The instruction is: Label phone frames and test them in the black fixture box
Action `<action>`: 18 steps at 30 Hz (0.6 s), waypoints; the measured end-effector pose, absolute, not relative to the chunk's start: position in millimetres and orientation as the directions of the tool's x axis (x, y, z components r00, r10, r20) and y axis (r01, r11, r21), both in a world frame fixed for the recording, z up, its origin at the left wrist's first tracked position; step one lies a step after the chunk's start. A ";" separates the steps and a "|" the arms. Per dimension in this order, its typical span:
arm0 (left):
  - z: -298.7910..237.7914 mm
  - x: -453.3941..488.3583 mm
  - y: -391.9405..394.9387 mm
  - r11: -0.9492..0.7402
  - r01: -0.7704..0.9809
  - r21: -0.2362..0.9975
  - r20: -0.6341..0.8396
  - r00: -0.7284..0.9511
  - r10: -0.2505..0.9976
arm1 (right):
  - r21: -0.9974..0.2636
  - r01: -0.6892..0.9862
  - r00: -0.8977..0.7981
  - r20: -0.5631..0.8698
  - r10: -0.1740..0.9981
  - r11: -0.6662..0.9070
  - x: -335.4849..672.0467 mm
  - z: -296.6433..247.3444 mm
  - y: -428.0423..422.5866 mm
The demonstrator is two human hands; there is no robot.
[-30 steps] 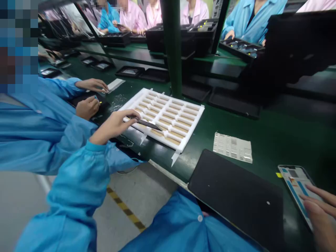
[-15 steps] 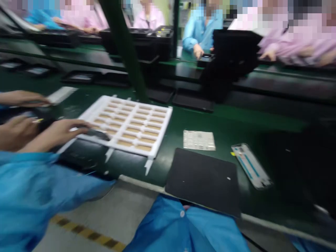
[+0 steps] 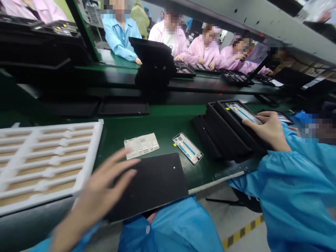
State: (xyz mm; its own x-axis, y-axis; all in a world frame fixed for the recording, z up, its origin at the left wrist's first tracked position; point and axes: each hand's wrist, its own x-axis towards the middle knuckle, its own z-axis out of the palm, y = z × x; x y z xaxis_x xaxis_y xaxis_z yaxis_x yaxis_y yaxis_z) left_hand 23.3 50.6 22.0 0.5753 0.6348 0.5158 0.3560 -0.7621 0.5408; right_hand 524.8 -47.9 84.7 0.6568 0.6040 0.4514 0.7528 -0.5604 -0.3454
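My left hand (image 3: 105,190), smeared by motion, hovers over the left edge of a black mat (image 3: 157,185), fingers spread and nothing in them. Its fingertips are near a pale sheet (image 3: 141,145) with rows of small metallic strips. To the right, my right hand (image 3: 271,129) has its thumb and fingers on the lower end of a phone frame (image 3: 243,112) with blue strips and a yellow tab. That frame lies at the top of a stack of black trays (image 3: 223,134). A second phone frame (image 3: 187,148) rests on the green table between mat and stack.
A white slotted tray (image 3: 89,164) lies at the left. Flat black trays (image 3: 123,106) sit along the back. Beyond a rail, co-workers in pink and blue work at another bench. Another person's blue sleeve (image 3: 320,150) is close on the right.
The view has swung right, bringing the black tray stack into sight. My left hand has left the white tray, where it had a dark object, and is now over the mat with fingers spread.
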 end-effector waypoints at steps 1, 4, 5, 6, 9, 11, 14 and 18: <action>17.6 47.4 37.7 -0.717 0.277 0.640 0.450 0.621 0.642 | -0.399 0.736 0.676 0.482 0.557 -0.547 513.5 86.6 -52.0; 11.2 123.6 4.3 -0.308 -0.027 0.951 0.218 0.765 0.606 | -0.560 0.764 0.636 0.573 0.517 -0.319 451.9 83.1 -68.9; 11.1 145.6 -3.1 -0.114 -0.136 0.984 0.178 0.778 0.602 | -0.578 0.792 0.567 0.574 0.590 -0.199 425.0 78.2 -74.7; 11.1 164.1 -8.3 0.063 -0.214 0.975 0.135 0.789 0.599 | -0.589 0.803 0.491 0.569 0.659 -0.090 397.9 72.0 -79.3; 6.8 193.1 -9.7 0.380 -0.358 0.853 -0.018 0.707 0.707 | -0.510 0.853 0.199 0.518 0.832 0.113 338.8 54.1 -82.0; -0.9 190.3 -0.5 0.404 -0.354 0.843 -0.126 0.600 0.790 | -0.385 0.910 0.076 0.520 0.851 0.153 335.6 49.7 -76.0; -14.4 162.3 22.3 0.207 -0.201 0.958 -0.079 0.507 0.858 | -0.128 0.980 0.200 0.675 0.710 -0.154 382.7 54.9 -70.0; -21.4 111.9 52.9 -0.111 0.054 0.992 0.063 0.557 0.828 | 0.076 0.846 0.376 0.617 0.691 -0.528 452.2 64.8 -76.8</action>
